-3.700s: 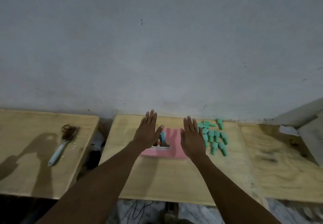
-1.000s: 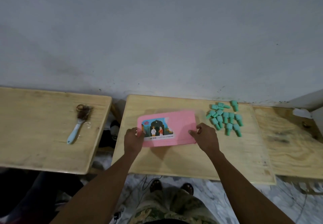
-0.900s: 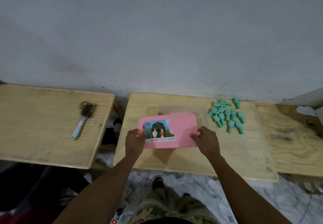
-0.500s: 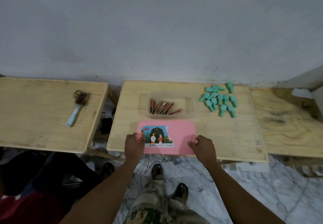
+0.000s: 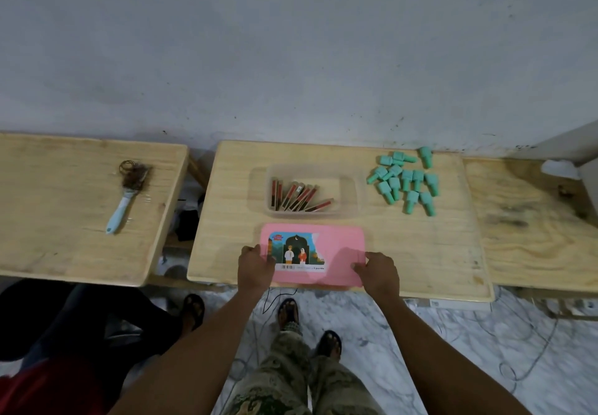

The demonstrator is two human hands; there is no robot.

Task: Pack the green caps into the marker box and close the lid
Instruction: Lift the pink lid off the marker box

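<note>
The box [image 5: 351, 188] is now standing open. A second ago the pink lid [image 5: 339, 249] was covering it; the lid is now lying flat at the tabletop's [image 5: 420, 252] near edge, picture side up, just in front of the box and apart from it. That is clearing the way for packing: the opening is facing up, and red markers [image 5: 297, 196] are showing in the box's left and middle part, leaving its right end free. No cap is inside yet, so I judge the loading is only about to begin.

The box is sitting mid-tabletop with its long axis running left to right, parallel to the front edge. The lid is lying the same way.

The left hand [image 5: 255, 269] is pinching the lid's left end and the right hand [image 5: 378, 272] its right end, fingers [image 5: 357, 266] curled over the edges, so neither is free yet.

The caps [image 5: 406, 180] are lying in a loose cluster to the right of the box, near it but not touching, most pointing near to far, a few across.

A brush [image 5: 126, 194] is lying on the separate tabletop to the left.
</note>
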